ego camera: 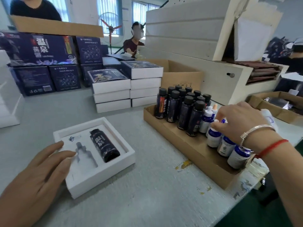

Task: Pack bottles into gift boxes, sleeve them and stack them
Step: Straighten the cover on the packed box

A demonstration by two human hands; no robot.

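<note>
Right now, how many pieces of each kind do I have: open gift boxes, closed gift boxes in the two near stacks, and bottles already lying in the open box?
Open gift box: 1
Stacked gift boxes: 7 (left stack 3, right stack 4)
Dark bottle lying in the open box: 1
Total: 9

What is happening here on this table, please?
A person is packing a white foam gift box. One tall dark bottle already lies in its right slot; the dropper-shaped slot beside it is empty. The left hand rests flat on the box. The right hand reaches into the brown cardboard tray, its fingers pinching a small blue dropper bottle. Finished sleeved boxes are stacked behind.
</note>
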